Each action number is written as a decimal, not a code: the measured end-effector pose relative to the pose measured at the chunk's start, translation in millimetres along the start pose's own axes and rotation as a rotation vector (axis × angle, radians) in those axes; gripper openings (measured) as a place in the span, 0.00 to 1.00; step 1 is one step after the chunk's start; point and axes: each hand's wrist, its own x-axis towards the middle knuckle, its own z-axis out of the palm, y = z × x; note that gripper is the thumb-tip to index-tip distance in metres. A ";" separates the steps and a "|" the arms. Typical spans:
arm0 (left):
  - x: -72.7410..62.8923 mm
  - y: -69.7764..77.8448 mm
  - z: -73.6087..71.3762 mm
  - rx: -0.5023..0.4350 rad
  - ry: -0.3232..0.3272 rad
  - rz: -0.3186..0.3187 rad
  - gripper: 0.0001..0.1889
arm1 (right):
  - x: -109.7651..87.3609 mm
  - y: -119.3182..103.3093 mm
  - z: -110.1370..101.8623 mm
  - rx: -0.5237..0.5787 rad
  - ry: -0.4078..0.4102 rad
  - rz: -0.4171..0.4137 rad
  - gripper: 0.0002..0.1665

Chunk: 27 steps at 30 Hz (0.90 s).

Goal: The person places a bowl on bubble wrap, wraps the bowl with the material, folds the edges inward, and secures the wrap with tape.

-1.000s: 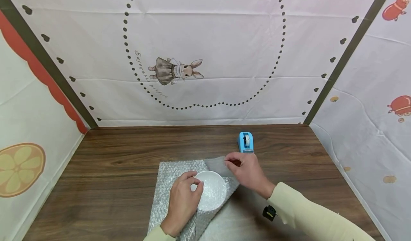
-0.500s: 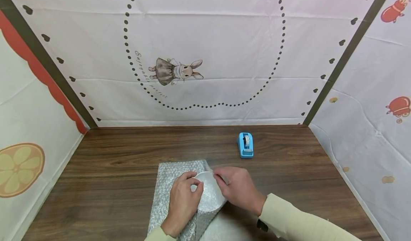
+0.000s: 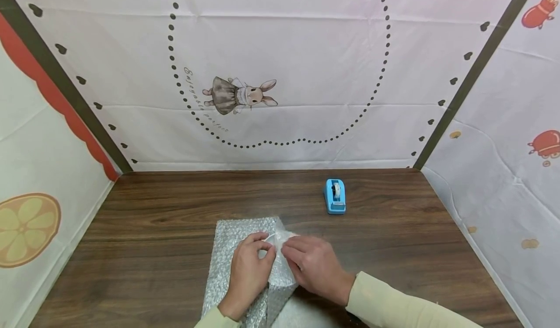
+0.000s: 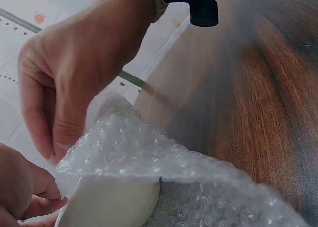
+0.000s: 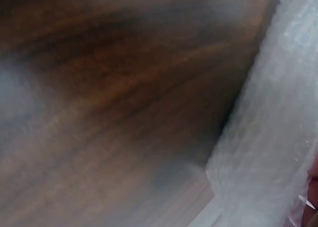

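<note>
A white bowl (image 4: 114,202) sits on a sheet of bubble wrap (image 3: 229,243), mostly covered by a folded flap. My left hand (image 3: 250,272) is at the bowl's left side, thumb and forefinger pinching at its rim. From the right, my right hand (image 3: 315,265) pinches the edge of the flap and holds it over the bowl. In the left wrist view the flap (image 4: 129,147) stretches across the bowl's opening, below the right hand's fingers. The right wrist view shows mainly the outer side of the wrap (image 5: 268,122) and a sliver of fingers at the right edge.
A blue tape dispenser (image 3: 335,199) stands on the brown wooden table (image 3: 157,250), behind the right hand. Printed white cloth walls (image 3: 306,65) enclose the table at the back and both sides.
My right hand has moved left and toward me, drawing the bubble wrap flap over the bowl, which was largely uncovered before. The left hand has stayed in place.
</note>
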 end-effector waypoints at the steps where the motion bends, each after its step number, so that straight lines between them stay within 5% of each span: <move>1: 0.0 0.1 -0.3 -0.009 -0.006 -0.009 0.04 | -1.0 -0.2 1.0 -0.008 -0.005 -0.008 0.10; 7: -0.7 -0.5 -0.5 -0.039 -0.034 -0.041 0.06 | -5.0 0.6 6.5 -0.033 0.000 -0.045 0.12; 17: -2.1 -3.9 1.3 -0.041 -0.079 -0.004 0.07 | -7.6 1.5 10.2 -0.032 -0.002 -0.072 0.13; 27: -2.2 -4.1 9.9 0.029 -0.004 0.078 0.08 | -2.8 7.3 -5.1 0.042 -0.036 -0.087 0.09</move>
